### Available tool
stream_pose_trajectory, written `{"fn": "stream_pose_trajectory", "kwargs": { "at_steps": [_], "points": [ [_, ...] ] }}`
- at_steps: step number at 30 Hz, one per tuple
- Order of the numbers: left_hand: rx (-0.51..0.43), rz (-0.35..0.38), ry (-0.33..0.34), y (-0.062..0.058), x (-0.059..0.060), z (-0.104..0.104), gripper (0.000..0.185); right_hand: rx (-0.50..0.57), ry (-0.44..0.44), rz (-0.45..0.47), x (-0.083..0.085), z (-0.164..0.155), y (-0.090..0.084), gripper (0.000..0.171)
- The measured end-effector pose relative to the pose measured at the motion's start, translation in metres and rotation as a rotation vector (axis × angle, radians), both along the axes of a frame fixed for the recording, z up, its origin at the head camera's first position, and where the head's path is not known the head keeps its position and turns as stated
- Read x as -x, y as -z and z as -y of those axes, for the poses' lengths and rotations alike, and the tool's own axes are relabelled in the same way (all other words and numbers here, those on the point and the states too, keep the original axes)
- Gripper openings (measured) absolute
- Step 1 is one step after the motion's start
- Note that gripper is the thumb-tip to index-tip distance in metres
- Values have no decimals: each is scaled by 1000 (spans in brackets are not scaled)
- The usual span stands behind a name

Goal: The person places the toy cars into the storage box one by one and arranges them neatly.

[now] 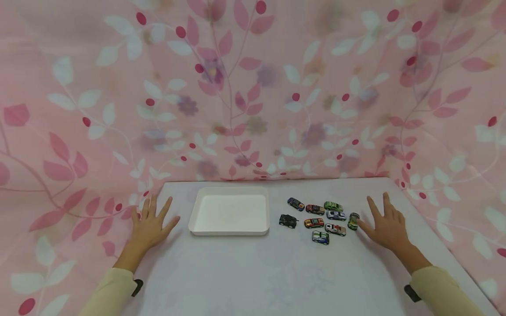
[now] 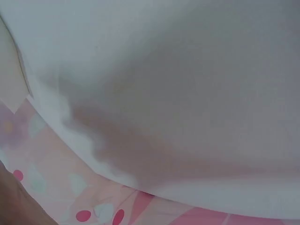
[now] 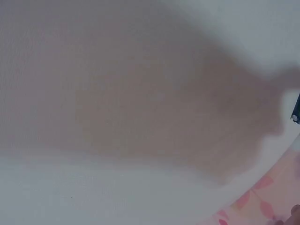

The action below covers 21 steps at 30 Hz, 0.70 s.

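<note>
Both hands flat on table, nothing held.
Left hand (image 1: 151,224) spread beside white tray (image 1: 230,230); right hand (image 1: 385,226) spread, thumb just beside the green car (image 1: 353,221) in the cluster of 9 toy cars (image 1: 323,217). Risk judged: cars rolled or scattered if brushed by the thumb.

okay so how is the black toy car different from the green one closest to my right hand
The black toy car is dark all over; the green toy car is olive green. The black one sits alone nearest the white tray, at the left edge of the group; the green one sits at the right edge, by the right hand. The black car lies crosswise; the green one points away from you. Both rest on the table, untouched.
</note>
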<state>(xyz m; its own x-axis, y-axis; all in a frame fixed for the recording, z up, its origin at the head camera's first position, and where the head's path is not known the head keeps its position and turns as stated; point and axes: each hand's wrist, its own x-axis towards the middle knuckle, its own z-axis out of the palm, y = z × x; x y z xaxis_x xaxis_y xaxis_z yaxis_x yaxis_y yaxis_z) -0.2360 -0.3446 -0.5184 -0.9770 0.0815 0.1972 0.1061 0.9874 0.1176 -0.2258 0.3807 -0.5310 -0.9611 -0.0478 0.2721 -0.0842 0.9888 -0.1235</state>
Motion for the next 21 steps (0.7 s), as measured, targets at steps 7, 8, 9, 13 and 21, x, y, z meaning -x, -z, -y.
{"fn": "stream_pose_trajectory", "kwargs": {
  "at_steps": [7,8,9,13,21],
  "points": [
    [-15,-23,19,-4,1,-10,81,-46,-69,-32,-7,15,-5,93],
    [-12,-28,22,-5,2,-10,81,-53,-83,-40,-7,19,-5,93],
    [-14,-32,26,-6,3,-10,81,-58,-93,-44,-8,22,-5,94],
    [-19,-17,35,-3,5,-13,81,-77,-137,-55,-9,32,-7,93],
    [-48,25,62,-3,-4,-31,79,-31,-198,-30,-16,56,-2,87]
  ]
}}
